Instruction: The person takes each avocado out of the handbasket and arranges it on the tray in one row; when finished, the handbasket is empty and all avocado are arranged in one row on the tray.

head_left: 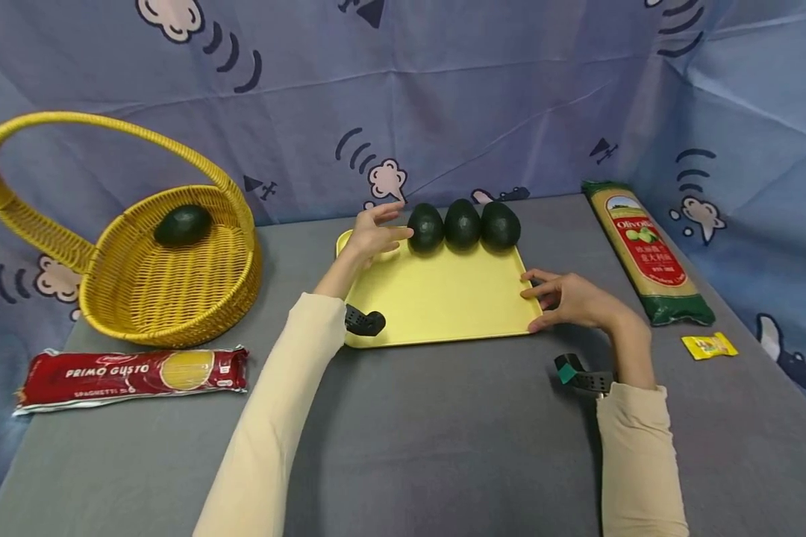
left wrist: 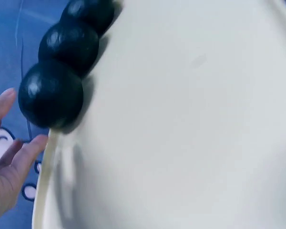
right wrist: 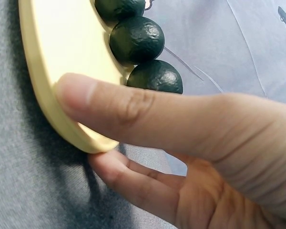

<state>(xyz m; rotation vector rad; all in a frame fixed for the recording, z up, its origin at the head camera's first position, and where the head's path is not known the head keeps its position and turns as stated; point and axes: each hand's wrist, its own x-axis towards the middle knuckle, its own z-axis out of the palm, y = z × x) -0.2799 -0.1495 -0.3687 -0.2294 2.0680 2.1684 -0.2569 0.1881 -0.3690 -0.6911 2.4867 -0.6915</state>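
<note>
Three dark green avocados (head_left: 462, 224) stand in a row along the far edge of a yellow tray (head_left: 446, 298). My left hand (head_left: 374, 235) is over the tray's far left corner, beside the leftmost avocado (left wrist: 51, 94). Its fingers are spread and hold nothing; a fingertip comes close to the tray's rim in the left wrist view. At the tray's near right corner, my right hand (head_left: 567, 300) holds the rim. The right wrist view shows its thumb (right wrist: 109, 107) over the rim and a finger touching the corner from outside.
A yellow wicker basket (head_left: 251, 287) with a tall handle holds another avocado (head_left: 183, 225) at the left. In front of it lies a red spaghetti pack (head_left: 130, 378). On the right are a green-and-gold pasta bag (head_left: 647, 250) and a small yellow packet (head_left: 709, 346). Patterned cloth hangs behind.
</note>
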